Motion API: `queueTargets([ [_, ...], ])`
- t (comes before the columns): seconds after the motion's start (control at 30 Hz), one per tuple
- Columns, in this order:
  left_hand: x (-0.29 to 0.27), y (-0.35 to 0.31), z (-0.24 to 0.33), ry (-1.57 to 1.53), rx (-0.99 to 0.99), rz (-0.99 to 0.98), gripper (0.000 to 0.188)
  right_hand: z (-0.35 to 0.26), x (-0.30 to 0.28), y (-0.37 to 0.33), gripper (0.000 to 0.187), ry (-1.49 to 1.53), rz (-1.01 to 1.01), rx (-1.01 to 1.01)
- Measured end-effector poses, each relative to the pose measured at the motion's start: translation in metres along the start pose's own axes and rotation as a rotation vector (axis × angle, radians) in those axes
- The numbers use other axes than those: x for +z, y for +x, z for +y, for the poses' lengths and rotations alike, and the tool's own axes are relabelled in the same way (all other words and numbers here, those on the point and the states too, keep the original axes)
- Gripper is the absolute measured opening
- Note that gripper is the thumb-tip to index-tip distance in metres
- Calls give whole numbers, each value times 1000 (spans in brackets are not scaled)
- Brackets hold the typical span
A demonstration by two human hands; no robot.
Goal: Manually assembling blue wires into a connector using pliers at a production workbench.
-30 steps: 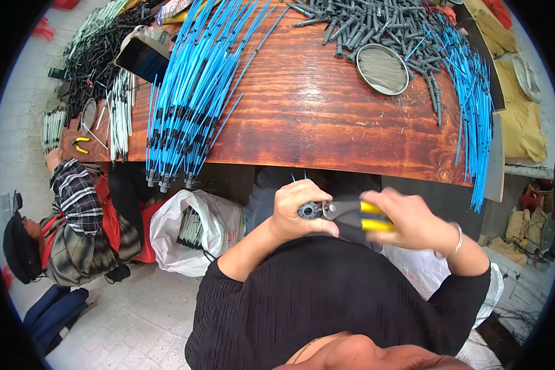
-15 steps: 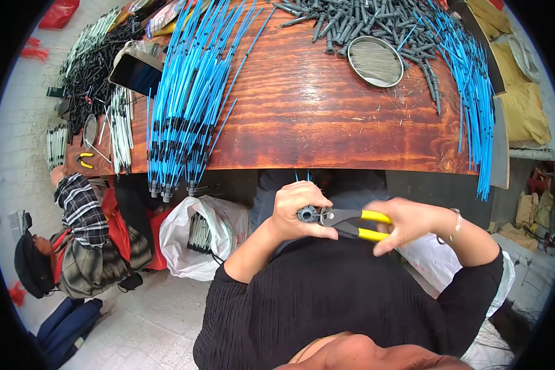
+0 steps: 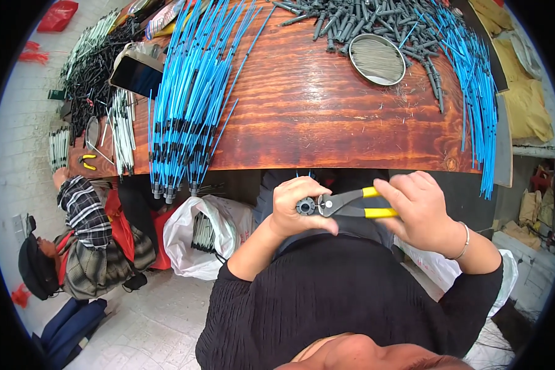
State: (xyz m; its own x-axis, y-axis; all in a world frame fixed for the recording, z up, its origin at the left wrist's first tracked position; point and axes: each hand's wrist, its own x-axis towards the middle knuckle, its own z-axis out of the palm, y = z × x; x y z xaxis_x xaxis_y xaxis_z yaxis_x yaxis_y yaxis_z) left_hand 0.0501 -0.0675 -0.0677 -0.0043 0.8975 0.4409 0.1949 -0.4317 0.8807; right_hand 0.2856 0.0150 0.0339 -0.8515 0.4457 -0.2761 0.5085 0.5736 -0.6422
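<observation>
My left hand (image 3: 290, 206) is closed around a dark grey round plastic fitting (image 3: 304, 206), its hollow ribbed end facing up. Thin blue rods (image 3: 304, 174) show just beyond that hand. My right hand (image 3: 418, 206) holds a pair of pliers (image 3: 344, 203) by its yellow-gripped handles, which are spread apart. The jaws of the pliers meet the side of the fitting, by a thin piece of wire. Both hands are in front of my body, at the near table edge.
The wooden table (image 3: 327, 135) carries bundled blue rods (image 3: 188, 105), grey plastic fittings (image 3: 376, 21), a round dish of thin metal pins (image 3: 377, 58), more blue rods (image 3: 478, 105) and a phone (image 3: 135, 74). A white bag (image 3: 188, 246) stands below. A co-worker (image 3: 98, 234) sits at left.
My right hand has shifted slightly up and right, its fingers now higher on the handles. The pliers have tilted a little, and their handles are slightly lower in angle. The left hand keeps the fitting.
</observation>
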Motion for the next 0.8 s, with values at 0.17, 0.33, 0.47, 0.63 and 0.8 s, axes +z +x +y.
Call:
queueTargets([
  [0.17, -6, 13, -1, -120, 99, -219, 58, 9, 3, -1, 39, 38, -34, 35],
  [0.33, 4, 6, 1, 29, 51, -72, 57, 7, 9, 4, 45, -328, 312, -87],
  [0.47, 9, 7, 2, 77, 5, -15, 58, 18, 19, 4, 44, -453, 482, -182],
  [0.63, 14, 2, 0, 14, 4, -5, 58, 27, 22, 1, 43, -405, 369, -146],
  [0.8, 13, 1, -3, -43, 20, -114, 60, 31, 9, 0, 38, -124, 103, -47],
])
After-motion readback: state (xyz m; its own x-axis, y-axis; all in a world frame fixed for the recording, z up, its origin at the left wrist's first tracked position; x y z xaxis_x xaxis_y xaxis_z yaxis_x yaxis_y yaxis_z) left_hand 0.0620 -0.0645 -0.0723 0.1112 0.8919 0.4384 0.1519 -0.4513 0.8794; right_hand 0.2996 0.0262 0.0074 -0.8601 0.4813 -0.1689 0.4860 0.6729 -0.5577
